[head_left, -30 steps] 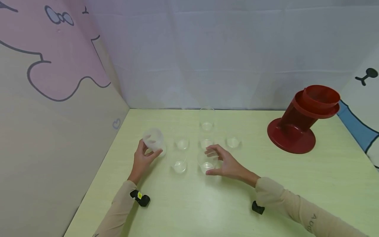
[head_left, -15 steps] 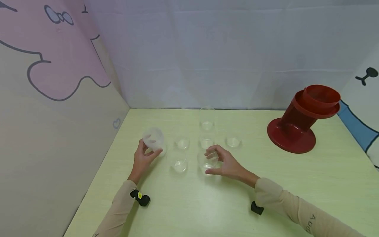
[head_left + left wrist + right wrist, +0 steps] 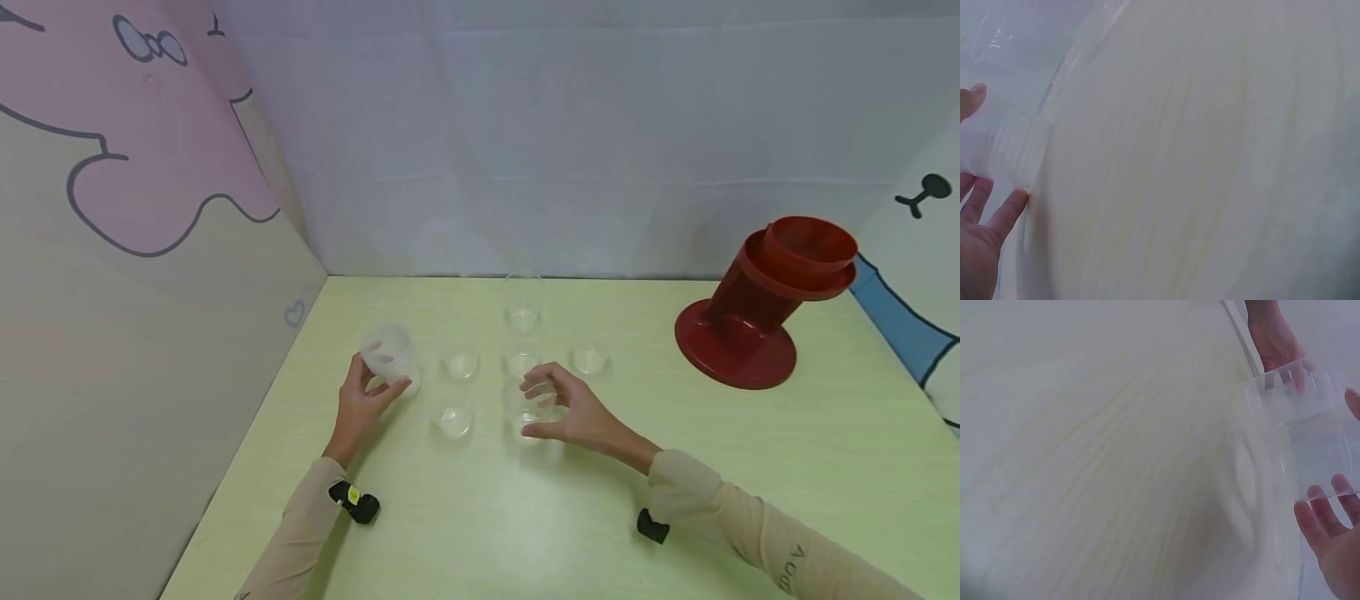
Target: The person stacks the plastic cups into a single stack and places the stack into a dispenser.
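In the head view my left hand (image 3: 365,406) holds a whitish translucent stack of cups (image 3: 387,348) at the left of the group, thumb on one side and fingers on the other. My right hand (image 3: 585,417) grips a clear plastic cup (image 3: 528,408) at the front, fingers bent round its far side and thumb at the near side. The right wrist view shows this clear cup (image 3: 1319,456) between thumb and fingers, close over the table. Another clear cup (image 3: 453,421) stands between the hands. In the left wrist view the fingers (image 3: 1007,215) touch the stack's wall.
Behind stand more clear cups: one cup (image 3: 460,363) at left, one cup (image 3: 522,362) in the middle, a taller-looking one (image 3: 522,318) farther back, and one (image 3: 589,360) at right. A red cylinder on a disc base (image 3: 738,346) stands at the far right, near the back curtain (image 3: 600,150).
The right hand and its clear cup have shifted very slightly to the right. My left hand and its stack of cups stay in place.
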`<control>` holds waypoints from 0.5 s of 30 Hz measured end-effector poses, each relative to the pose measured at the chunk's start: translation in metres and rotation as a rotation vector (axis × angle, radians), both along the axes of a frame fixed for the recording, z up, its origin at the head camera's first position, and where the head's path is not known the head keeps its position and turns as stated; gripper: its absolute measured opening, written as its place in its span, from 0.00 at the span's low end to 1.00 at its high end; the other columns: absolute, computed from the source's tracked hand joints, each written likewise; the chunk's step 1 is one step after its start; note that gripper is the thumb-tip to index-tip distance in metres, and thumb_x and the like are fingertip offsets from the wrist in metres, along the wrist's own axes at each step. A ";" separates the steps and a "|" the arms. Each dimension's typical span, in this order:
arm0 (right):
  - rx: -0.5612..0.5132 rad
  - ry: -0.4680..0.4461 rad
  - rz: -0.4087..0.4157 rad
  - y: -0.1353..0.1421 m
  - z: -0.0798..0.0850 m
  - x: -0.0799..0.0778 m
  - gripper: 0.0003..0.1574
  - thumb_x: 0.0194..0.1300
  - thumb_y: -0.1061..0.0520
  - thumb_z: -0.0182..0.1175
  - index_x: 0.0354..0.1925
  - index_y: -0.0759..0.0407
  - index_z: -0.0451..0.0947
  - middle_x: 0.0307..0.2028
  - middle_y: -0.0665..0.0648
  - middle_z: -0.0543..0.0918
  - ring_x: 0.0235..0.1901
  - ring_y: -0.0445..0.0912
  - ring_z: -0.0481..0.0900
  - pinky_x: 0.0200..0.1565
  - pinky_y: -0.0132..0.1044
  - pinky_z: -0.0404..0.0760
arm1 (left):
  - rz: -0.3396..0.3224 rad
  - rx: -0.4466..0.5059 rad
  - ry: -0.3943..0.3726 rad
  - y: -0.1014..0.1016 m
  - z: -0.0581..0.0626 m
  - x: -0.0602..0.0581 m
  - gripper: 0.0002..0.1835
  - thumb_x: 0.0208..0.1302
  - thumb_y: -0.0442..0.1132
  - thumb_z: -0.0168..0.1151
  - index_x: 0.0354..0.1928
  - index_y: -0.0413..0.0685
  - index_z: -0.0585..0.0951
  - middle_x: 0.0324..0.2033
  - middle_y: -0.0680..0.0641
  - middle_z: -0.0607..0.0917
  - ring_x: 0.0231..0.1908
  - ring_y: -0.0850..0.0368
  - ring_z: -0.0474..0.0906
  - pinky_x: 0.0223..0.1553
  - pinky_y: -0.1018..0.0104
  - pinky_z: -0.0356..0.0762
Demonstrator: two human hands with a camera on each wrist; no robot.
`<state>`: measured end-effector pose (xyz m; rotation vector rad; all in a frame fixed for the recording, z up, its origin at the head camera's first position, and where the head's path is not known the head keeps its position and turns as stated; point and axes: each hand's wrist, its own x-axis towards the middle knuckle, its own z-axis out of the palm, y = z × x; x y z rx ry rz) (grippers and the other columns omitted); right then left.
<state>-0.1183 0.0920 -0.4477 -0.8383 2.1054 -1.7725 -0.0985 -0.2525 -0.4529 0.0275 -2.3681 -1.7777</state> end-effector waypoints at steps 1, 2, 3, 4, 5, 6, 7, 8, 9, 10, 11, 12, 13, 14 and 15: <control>-0.006 -0.001 0.000 0.000 0.000 0.000 0.38 0.49 0.60 0.74 0.56 0.54 0.67 0.53 0.68 0.73 0.53 0.63 0.73 0.53 0.55 0.73 | -0.001 -0.001 0.002 0.000 0.000 0.000 0.39 0.54 0.34 0.71 0.67 0.48 0.61 0.59 0.45 0.72 0.60 0.51 0.68 0.48 0.70 0.77; -0.014 0.000 0.002 -0.001 0.000 -0.001 0.38 0.49 0.60 0.74 0.56 0.54 0.67 0.53 0.68 0.73 0.53 0.63 0.72 0.54 0.56 0.73 | 0.000 -0.005 0.004 0.000 0.000 0.000 0.40 0.54 0.35 0.71 0.67 0.48 0.61 0.59 0.45 0.72 0.60 0.51 0.68 0.48 0.70 0.77; -0.018 0.002 0.002 -0.001 0.001 -0.001 0.38 0.49 0.60 0.74 0.56 0.55 0.67 0.53 0.68 0.73 0.53 0.64 0.72 0.53 0.56 0.73 | -0.001 -0.010 0.004 0.000 0.000 0.000 0.40 0.55 0.35 0.71 0.67 0.48 0.61 0.59 0.44 0.72 0.61 0.51 0.68 0.48 0.70 0.77; -0.024 0.005 0.002 -0.001 0.001 -0.001 0.38 0.49 0.61 0.74 0.56 0.55 0.67 0.53 0.68 0.73 0.53 0.65 0.72 0.53 0.57 0.72 | -0.002 -0.016 0.005 0.000 0.000 0.000 0.40 0.55 0.35 0.71 0.67 0.49 0.61 0.59 0.44 0.72 0.61 0.50 0.68 0.48 0.70 0.77; -0.029 0.008 0.001 -0.001 0.002 -0.001 0.38 0.49 0.61 0.74 0.55 0.55 0.67 0.53 0.68 0.73 0.53 0.65 0.72 0.53 0.58 0.72 | -0.001 -0.021 0.006 0.000 -0.001 0.000 0.40 0.55 0.35 0.70 0.67 0.49 0.61 0.59 0.44 0.72 0.61 0.50 0.67 0.48 0.69 0.77; -0.031 0.010 0.000 -0.001 0.002 -0.002 0.38 0.49 0.61 0.74 0.56 0.55 0.67 0.53 0.66 0.73 0.53 0.65 0.72 0.53 0.58 0.72 | -0.002 -0.023 0.007 0.000 -0.001 0.000 0.40 0.55 0.35 0.70 0.67 0.49 0.61 0.59 0.44 0.72 0.61 0.50 0.67 0.48 0.69 0.77; -0.032 0.012 0.000 -0.002 0.003 -0.002 0.38 0.49 0.62 0.74 0.56 0.56 0.67 0.53 0.65 0.74 0.53 0.65 0.72 0.53 0.59 0.72 | -0.002 -0.028 0.007 0.000 -0.001 0.000 0.40 0.55 0.35 0.70 0.67 0.49 0.61 0.59 0.44 0.72 0.61 0.50 0.68 0.48 0.69 0.77; -0.031 0.016 -0.001 -0.002 0.004 -0.003 0.38 0.49 0.62 0.74 0.56 0.56 0.67 0.53 0.63 0.74 0.53 0.64 0.72 0.53 0.59 0.72 | -0.001 -0.029 0.006 -0.001 -0.001 0.000 0.40 0.55 0.35 0.70 0.67 0.50 0.61 0.59 0.44 0.72 0.61 0.50 0.68 0.48 0.69 0.77; -0.029 0.019 -0.004 -0.002 0.005 -0.003 0.38 0.48 0.62 0.74 0.56 0.56 0.67 0.53 0.62 0.75 0.53 0.63 0.72 0.53 0.59 0.72 | -0.003 -0.027 0.006 -0.001 -0.001 0.000 0.40 0.55 0.35 0.70 0.67 0.50 0.61 0.59 0.44 0.72 0.61 0.50 0.68 0.48 0.69 0.77; -0.028 0.022 -0.005 -0.002 0.006 -0.003 0.38 0.48 0.62 0.74 0.56 0.56 0.67 0.52 0.60 0.75 0.53 0.62 0.73 0.53 0.60 0.72 | -0.003 -0.026 0.007 -0.001 -0.001 0.000 0.40 0.55 0.35 0.70 0.67 0.50 0.61 0.59 0.44 0.72 0.61 0.50 0.68 0.48 0.69 0.77; -0.024 0.026 -0.007 -0.002 0.007 -0.004 0.38 0.48 0.62 0.74 0.56 0.56 0.67 0.52 0.59 0.75 0.53 0.61 0.73 0.53 0.60 0.72 | -0.002 -0.021 0.006 -0.001 -0.001 0.000 0.40 0.55 0.35 0.71 0.67 0.50 0.61 0.59 0.44 0.72 0.61 0.51 0.68 0.48 0.68 0.77; -0.027 0.027 -0.008 -0.002 0.009 -0.004 0.39 0.48 0.63 0.74 0.56 0.56 0.67 0.52 0.58 0.75 0.53 0.61 0.73 0.53 0.60 0.72 | -0.002 -0.016 0.005 -0.001 -0.001 0.000 0.40 0.55 0.35 0.71 0.67 0.50 0.61 0.59 0.45 0.72 0.61 0.51 0.68 0.48 0.68 0.78; -0.027 0.025 -0.009 -0.003 0.012 -0.003 0.39 0.48 0.64 0.74 0.56 0.57 0.67 0.52 0.59 0.75 0.53 0.61 0.73 0.52 0.61 0.71 | -0.002 -0.014 0.004 -0.001 -0.001 0.000 0.40 0.55 0.35 0.71 0.67 0.50 0.61 0.59 0.45 0.72 0.61 0.51 0.68 0.48 0.68 0.77; -0.028 0.023 -0.008 -0.003 0.017 -0.002 0.39 0.47 0.66 0.73 0.56 0.58 0.67 0.52 0.60 0.75 0.53 0.61 0.73 0.52 0.61 0.71 | -0.002 -0.012 0.004 0.000 -0.001 0.000 0.40 0.55 0.35 0.71 0.67 0.49 0.61 0.59 0.45 0.72 0.61 0.51 0.68 0.48 0.68 0.77; -0.030 0.020 -0.008 -0.004 0.022 0.000 0.39 0.47 0.67 0.73 0.56 0.60 0.67 0.52 0.61 0.75 0.52 0.62 0.73 0.52 0.62 0.71 | -0.002 -0.010 0.004 0.000 -0.001 0.000 0.40 0.55 0.35 0.71 0.67 0.49 0.61 0.59 0.44 0.72 0.61 0.51 0.68 0.48 0.69 0.77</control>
